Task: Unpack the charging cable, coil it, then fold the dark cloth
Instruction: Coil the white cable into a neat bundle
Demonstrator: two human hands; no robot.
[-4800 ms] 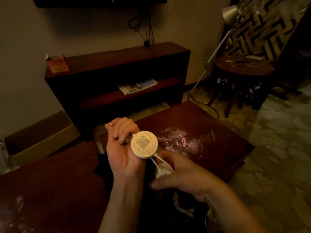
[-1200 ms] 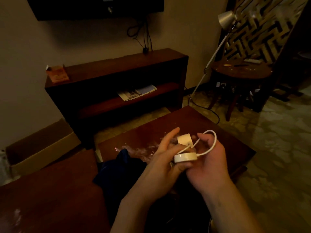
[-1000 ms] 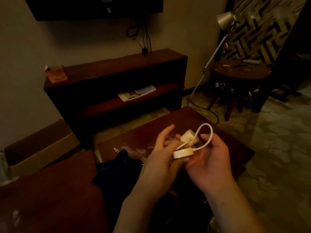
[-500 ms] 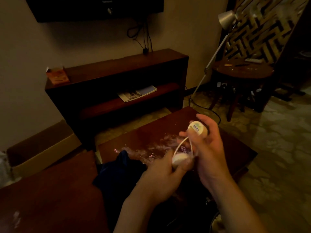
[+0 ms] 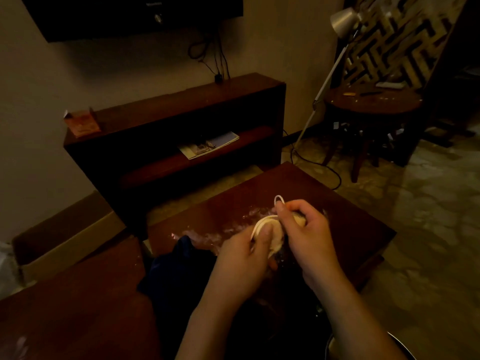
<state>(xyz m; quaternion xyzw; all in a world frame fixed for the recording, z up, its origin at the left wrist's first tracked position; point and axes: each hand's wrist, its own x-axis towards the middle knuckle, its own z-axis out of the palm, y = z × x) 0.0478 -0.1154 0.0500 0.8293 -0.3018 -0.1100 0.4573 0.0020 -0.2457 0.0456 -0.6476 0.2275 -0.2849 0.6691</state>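
Observation:
Both hands meet over the dark wooden table (image 5: pixel 350 224). My left hand (image 5: pixel 244 258) grips the round white charging puck (image 5: pixel 275 239), thumb pressed on its top, with turns of white cable (image 5: pixel 262 221) lying around it. My right hand (image 5: pixel 306 237) pinches the cable beside the puck; a small white loop (image 5: pixel 279 198) sticks up above its fingers, and something pale sits partly hidden in its palm. The dark blue cloth (image 5: pixel 179 268) lies crumpled on the table below and left of my left hand.
A low dark shelf unit (image 5: pixel 181 120) stands against the wall with a magazine (image 5: pixel 209 145) on its shelf and an orange box (image 5: pixel 81 123) on top. A floor lamp (image 5: pixel 335 48) and round side table (image 5: pixel 371 100) stand at right. A cardboard box (image 5: pixel 65 240) sits at left.
My hands have come together and dropped lower. The cable that hung as a loose loop between puck and plug now lies wound around the puck; my right hand turned over on top of it.

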